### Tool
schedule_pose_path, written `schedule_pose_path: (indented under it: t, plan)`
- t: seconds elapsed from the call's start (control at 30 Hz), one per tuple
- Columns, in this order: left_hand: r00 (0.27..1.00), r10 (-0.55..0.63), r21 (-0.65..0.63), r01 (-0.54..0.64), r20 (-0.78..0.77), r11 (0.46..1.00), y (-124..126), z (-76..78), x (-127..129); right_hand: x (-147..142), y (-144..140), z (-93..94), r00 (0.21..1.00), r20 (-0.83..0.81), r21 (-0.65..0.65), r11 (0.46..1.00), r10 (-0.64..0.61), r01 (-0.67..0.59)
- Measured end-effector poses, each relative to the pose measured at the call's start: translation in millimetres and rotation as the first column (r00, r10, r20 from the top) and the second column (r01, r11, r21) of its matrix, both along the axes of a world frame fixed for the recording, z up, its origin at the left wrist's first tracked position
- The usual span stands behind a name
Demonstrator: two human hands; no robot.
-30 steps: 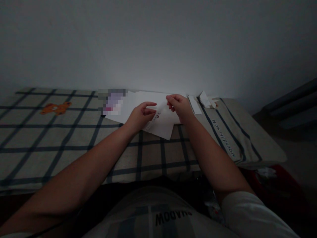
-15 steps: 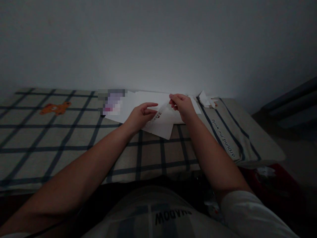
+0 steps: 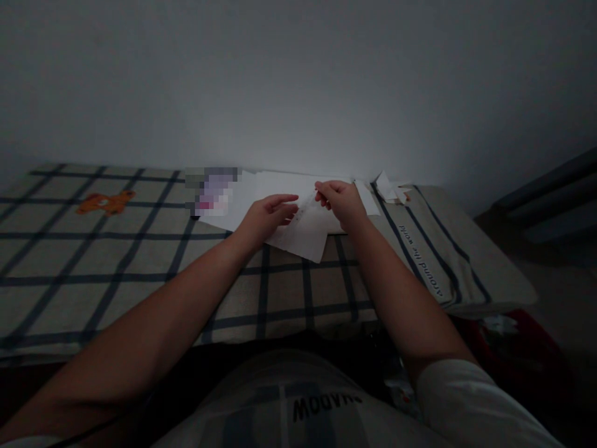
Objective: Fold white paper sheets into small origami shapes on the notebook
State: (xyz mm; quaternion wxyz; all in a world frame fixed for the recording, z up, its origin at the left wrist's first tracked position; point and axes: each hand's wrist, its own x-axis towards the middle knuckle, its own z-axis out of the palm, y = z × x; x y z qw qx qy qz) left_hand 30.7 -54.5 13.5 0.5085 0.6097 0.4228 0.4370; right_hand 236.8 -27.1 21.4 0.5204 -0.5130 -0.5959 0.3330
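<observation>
My right hand (image 3: pixel 344 202) pinches the upper end of a thin, pale, see-through strip (image 3: pixel 305 208) with a row of small holes or marks along it. The strip slants down to the left above white paper sheets (image 3: pixel 301 242). Beside its lower end is my left hand (image 3: pixel 269 214), fingers stretched out and apart; whether a fingertip touches the strip is hard to see. Under both hands, the white sheets overlap, and one corner points toward me over the checked cloth (image 3: pixel 280 298).
A blurred purple item (image 3: pixel 215 190) lies at the left of the papers. Farther left is an orange bear-shaped piece (image 3: pixel 105 202). A crumpled white paper (image 3: pixel 390 188) sits to the right. Behind the cloth-covered surface rises a grey wall (image 3: pixel 298 87).
My right hand has shifted slightly left and down with the strip, which now shows its holes less clearly. My left fingers have spread a little; the papers look unmoved.
</observation>
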Motion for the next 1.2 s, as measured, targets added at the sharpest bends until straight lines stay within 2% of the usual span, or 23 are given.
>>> schedule_pose_path:
  t: [0.17, 0.4, 0.5, 0.83, 1.03, 1.2]
  plan:
    - [0.998, -0.051, -0.005, 0.051, -0.030, 0.999, 3, -7.3, -1, -2, -1, -1.5, 0.997, 0.025, 0.029, 0.997, 0.070, -0.071]
    - [0.999, 0.042, -0.075, -0.044, -0.034, 0.996, 3, -5.9, -2, -4, 0, -2.3, 0.985, -0.052, 0.014, 0.986, 0.166, -0.165]
    - [0.996, 0.070, -0.067, -0.073, -0.046, 0.995, 1, -4.2, -1, -6, -1, -0.1, 0.979, -0.086, -0.011, 0.983, 0.184, -0.185]
    - [0.991, 0.122, -0.062, -0.125, -0.059, 0.990, -3, 1.4, 0, -7, -3, 1.4, 0.979, -0.064, -0.038, 0.980, 0.194, -0.196]
    - [0.992, 0.109, -0.081, -0.113, -0.057, 0.990, -2, -0.4, 1, -4, -4, 0.0, 0.988, 0.006, 0.003, 0.988, 0.153, -0.153]
    - [0.998, 0.053, -0.068, -0.055, -0.038, 0.996, 2, -4.0, 0, 0, -1, -1.9, 0.994, 0.009, 0.016, 0.994, 0.106, -0.106]
